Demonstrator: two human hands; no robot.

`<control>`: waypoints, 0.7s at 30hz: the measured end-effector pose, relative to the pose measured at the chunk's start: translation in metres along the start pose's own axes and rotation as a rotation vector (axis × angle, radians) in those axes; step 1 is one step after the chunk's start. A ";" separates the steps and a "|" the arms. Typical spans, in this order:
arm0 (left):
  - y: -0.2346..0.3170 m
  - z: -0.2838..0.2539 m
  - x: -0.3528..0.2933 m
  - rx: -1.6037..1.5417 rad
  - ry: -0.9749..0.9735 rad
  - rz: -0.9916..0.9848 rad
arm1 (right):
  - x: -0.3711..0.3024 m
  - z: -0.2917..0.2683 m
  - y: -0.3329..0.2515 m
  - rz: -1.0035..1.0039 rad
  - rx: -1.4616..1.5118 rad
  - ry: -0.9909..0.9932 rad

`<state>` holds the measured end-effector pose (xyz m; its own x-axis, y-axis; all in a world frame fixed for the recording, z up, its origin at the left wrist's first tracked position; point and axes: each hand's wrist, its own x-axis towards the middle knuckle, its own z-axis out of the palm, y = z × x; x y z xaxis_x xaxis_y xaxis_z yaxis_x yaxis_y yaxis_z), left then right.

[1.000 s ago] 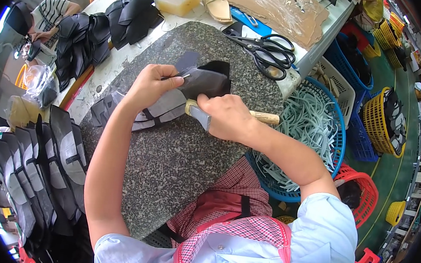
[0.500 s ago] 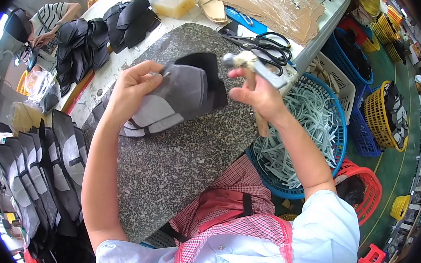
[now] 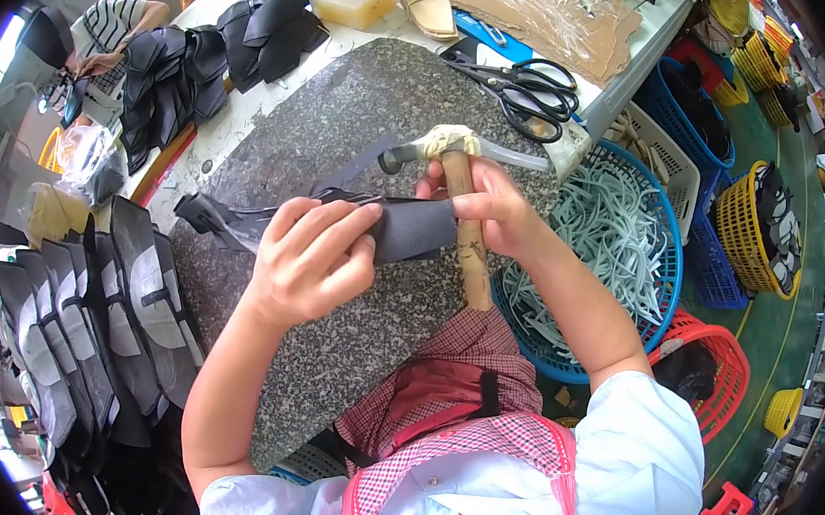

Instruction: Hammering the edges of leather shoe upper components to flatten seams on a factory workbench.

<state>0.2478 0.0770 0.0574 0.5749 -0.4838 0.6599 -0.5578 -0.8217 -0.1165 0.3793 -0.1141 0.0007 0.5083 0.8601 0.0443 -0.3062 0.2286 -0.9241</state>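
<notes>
My left hand (image 3: 319, 259) is closed on a black sheet-like piece (image 3: 420, 231), probably a shoe upper part, with several layers showing along its edge. It is tilted edge-up over a speckled stone slab (image 3: 305, 366). My right hand (image 3: 497, 206) grips a hammer (image 3: 472, 258) by its wooden handle, just below the cloth-wrapped metal head. The handle hangs down past the right end of the black piece, and my right thumb and fingertips are at that end; whether they pinch it is hard to tell.
Black-handled scissors (image 3: 534, 97) and a brown board (image 3: 542, 14) lie beyond the slab. A blue basket (image 3: 670, 280) of pale strips stands at the right. Stacked black-and-grey pieces (image 3: 62, 335) fill the left. A co-worker in a striped top (image 3: 118, 31) sits far left.
The black piece has turned from grey face up to edge-up, with my left hand now over its near side. My right hand has brought the hammer left, and the handle now points downward.
</notes>
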 end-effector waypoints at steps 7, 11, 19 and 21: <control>0.015 0.011 -0.016 0.065 0.137 0.080 | 0.004 0.013 0.000 0.160 -0.118 -0.092; 0.025 0.017 -0.026 0.054 0.133 0.099 | 0.013 0.022 -0.001 0.169 -0.417 -0.182; 0.026 -0.033 -0.058 -0.230 0.021 -0.434 | 0.039 0.006 0.008 0.067 -0.458 0.043; 0.001 -0.073 -0.078 -0.328 0.529 -0.628 | 0.055 -0.024 0.003 0.075 -0.554 0.171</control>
<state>0.1592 0.1358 0.0601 0.5259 0.2970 0.7970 -0.4223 -0.7222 0.5478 0.4261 -0.0772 -0.0086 0.6385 0.7681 -0.0479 0.0972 -0.1423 -0.9850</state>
